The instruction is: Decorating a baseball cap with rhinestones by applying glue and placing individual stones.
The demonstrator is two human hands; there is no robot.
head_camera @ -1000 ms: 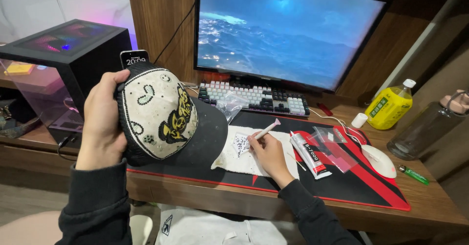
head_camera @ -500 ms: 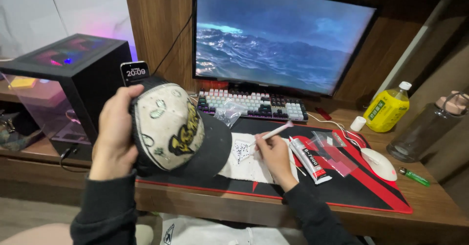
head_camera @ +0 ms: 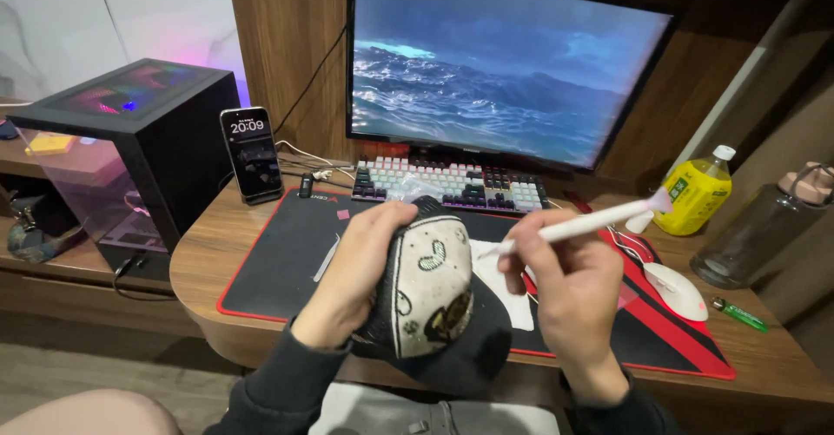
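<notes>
Left hand (head_camera: 365, 261) is wrapped around the back of the cap (head_camera: 432, 300), fingers curled over its crown and clamped on it, holding it up over the near edge of the desk (head_camera: 200, 261). The cap's white front panel, dotted with patches, faces up, and its dark brim points down toward the person's lap. Right hand (head_camera: 569, 300) sits just beside the cap, fingers pinched shut on a white pen (head_camera: 578, 223); the pen's fine tip points at the cap's upper right edge, its pink end tilts up and away to the right. Whether the tip touches the fabric, I cannot tell.

Under both hands lies the black mat (head_camera: 287, 253) with its red border, and a white sheet (head_camera: 504, 287) peeks out between cap and right hand. Further right, a white mouse (head_camera: 678, 289), a green lighter (head_camera: 738, 314), a yellow bottle (head_camera: 695, 194) and a dark flask (head_camera: 764, 227). Behind the hands runs the keyboard (head_camera: 452, 187), with the monitor (head_camera: 504, 62) above it showing waves. Off to the left, a phone (head_camera: 250, 153) stands upright beside the black PC case (head_camera: 139, 140).
</notes>
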